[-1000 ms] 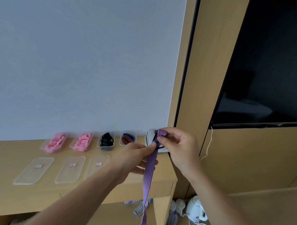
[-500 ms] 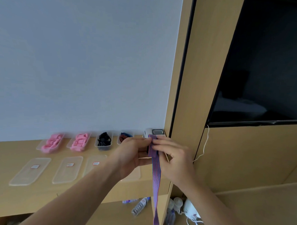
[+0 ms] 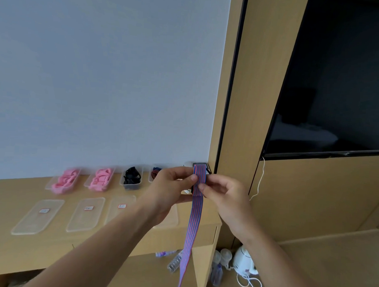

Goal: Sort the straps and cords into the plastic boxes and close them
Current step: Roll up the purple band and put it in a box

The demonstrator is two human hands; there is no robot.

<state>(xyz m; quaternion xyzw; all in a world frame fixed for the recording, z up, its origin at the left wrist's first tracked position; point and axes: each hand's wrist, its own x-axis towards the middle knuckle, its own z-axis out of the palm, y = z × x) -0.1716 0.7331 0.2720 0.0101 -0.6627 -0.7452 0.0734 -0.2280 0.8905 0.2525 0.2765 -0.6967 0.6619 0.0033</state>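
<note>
A long blue-and-red striped strap (image 3: 193, 225) hangs down past the desk's front edge. My left hand (image 3: 169, 192) pinches its upper part from the left, and my right hand (image 3: 223, 200) pinches it from the right. Along the wall stand several open plastic boxes: two with pink straps (image 3: 63, 180) (image 3: 100, 180), one with black cords (image 3: 131, 176), one with striped straps (image 3: 155, 172), partly hidden by my left hand. Clear lids (image 3: 38, 216) (image 3: 86, 213) (image 3: 120, 207) lie in front of them.
The wooden desk (image 3: 15, 195) ends at the right by a wooden panel (image 3: 240, 123). A dark TV screen (image 3: 336, 84) hangs at the right. Under the desk lie plastic bottles (image 3: 174, 264) and a white kettle (image 3: 243, 263) with its cord.
Both hands shifted slightly with the strap, and the fold at its top now stands taller between my fingers. The view has swung a little to the right.
</note>
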